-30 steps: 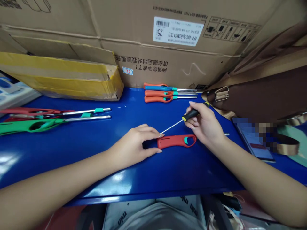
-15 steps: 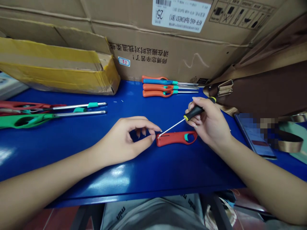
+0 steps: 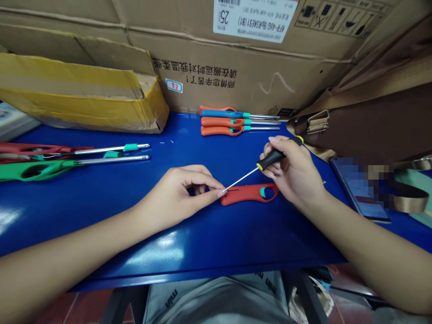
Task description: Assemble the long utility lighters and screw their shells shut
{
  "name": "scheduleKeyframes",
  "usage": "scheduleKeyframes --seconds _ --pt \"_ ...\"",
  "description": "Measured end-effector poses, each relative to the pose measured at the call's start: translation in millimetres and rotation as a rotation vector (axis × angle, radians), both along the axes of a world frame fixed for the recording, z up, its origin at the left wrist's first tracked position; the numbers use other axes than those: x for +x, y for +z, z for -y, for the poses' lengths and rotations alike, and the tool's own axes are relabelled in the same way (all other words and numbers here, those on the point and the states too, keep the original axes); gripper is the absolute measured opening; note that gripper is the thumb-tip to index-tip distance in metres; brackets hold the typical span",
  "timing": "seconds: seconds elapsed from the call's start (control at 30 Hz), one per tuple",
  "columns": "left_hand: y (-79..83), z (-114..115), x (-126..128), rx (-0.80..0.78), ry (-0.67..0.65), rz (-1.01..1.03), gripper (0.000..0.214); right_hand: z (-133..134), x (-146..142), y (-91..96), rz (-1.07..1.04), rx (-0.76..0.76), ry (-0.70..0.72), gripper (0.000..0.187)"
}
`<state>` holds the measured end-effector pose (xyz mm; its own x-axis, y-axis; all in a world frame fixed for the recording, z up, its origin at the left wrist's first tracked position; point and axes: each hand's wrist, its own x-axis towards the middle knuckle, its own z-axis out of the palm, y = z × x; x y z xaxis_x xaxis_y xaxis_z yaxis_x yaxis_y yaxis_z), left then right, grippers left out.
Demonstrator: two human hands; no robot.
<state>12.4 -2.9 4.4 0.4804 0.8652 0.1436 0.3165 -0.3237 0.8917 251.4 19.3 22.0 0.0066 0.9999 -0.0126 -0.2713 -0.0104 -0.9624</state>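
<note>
A red lighter handle [image 3: 248, 193] with a teal trigger lies flat on the blue table [image 3: 216, 234]. My right hand [image 3: 295, 175] grips a small screwdriver [image 3: 266, 161] with a black and yellow handle; its thin shaft slants down to the handle's left end. My left hand [image 3: 178, 195] rests on the table just left of the handle, thumb and forefinger pinched together at the screwdriver tip. What they pinch is too small to make out.
Three orange and blue long-nosed lighters [image 3: 232, 122] lie at the back. A red lighter [image 3: 67, 149] and a green lighter [image 3: 57, 167] lie at the left. Cardboard boxes [image 3: 236, 58] wall the back, a taped box [image 3: 81, 96] stands left, a brown bag [image 3: 378, 117] and a phone [image 3: 361, 191] right.
My left hand opened off the red handle's end, then closed again into a pinch at the screwdriver tip. The view shifted down slightly; the right hand barely moved.
</note>
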Motion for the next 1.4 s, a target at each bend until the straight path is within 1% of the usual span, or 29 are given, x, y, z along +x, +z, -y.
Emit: scheduleKeyframes --seconds 0.1,0.17,0.27,0.37,0.47,0.53,0.7,0.93,1.0,1.07,1.13,1.2,1.27,1.4 --pt "3.1 -0.8 0.5 -0.035 0.064 0.019 0.016 -0.4 -0.2 0.0 -0.008 0.012 -0.001 0.028" --pt "5.8 -0.9 1.6 -0.104 0.116 0.057 0.016 -0.7 -1.2 -0.1 -0.002 0.031 -0.008 0.028" --pt "6.0 -1.3 3.0 -0.267 0.208 0.158 0.014 -0.2 -3.0 -1.6 0.010 0.092 -0.018 0.026" --pt "1.6 -3.2 3.3 -0.458 0.288 0.328 0.017 2.3 -3.6 -4.3 0.045 0.179 -0.003 0.024" --pt "-1.6 -6.2 4.1 -0.637 0.300 0.512 0.024 6.1 -2.3 -6.6 0.100 0.260 0.016 0.021" --pt "-1.3 -7.8 4.9 -0.735 0.289 0.585 0.027 8.0 -0.8 -7.7 0.125 0.294 0.015 0.019" --pt "2.2 -9.1 6.1 -0.853 0.297 0.690 0.015 8.7 1.7 -9.5 0.187 0.366 -0.024 0.017" --pt "1.4 -10.2 6.7 -0.889 0.302 0.720 0.010 8.6 2.1 -11.5 0.197 0.413 -0.066 0.015" --pt "0.3 -10.6 5.7 -0.882 0.291 0.720 0.011 8.6 1.9 -10.2 0.179 0.420 -0.078 0.015" --pt "-0.6 -10.6 4.1 -0.843 0.262 0.710 0.016 8.5 1.0 -7.6 0.148 0.413 -0.085 0.015" --pt "-0.8 -10.1 2.2 -0.769 0.231 0.677 0.022 8.3 -0.5 -3.9 0.114 0.392 -0.095 0.015" --pt "0.0 -8.8 0.6 -0.662 0.215 0.602 0.025 8.2 -1.9 0.1 0.084 0.368 -0.111 0.016" --pt "1.0 -6.9 -0.5 -0.490 0.193 0.476 0.022 8.3 -2.5 3.7 0.063 0.337 -0.126 0.017" --pt "0.2 -2.8 -1.8 0.052 0.095 0.179 0.021 8.4 -1.4 8.0 0.044 0.258 -0.137 0.021"
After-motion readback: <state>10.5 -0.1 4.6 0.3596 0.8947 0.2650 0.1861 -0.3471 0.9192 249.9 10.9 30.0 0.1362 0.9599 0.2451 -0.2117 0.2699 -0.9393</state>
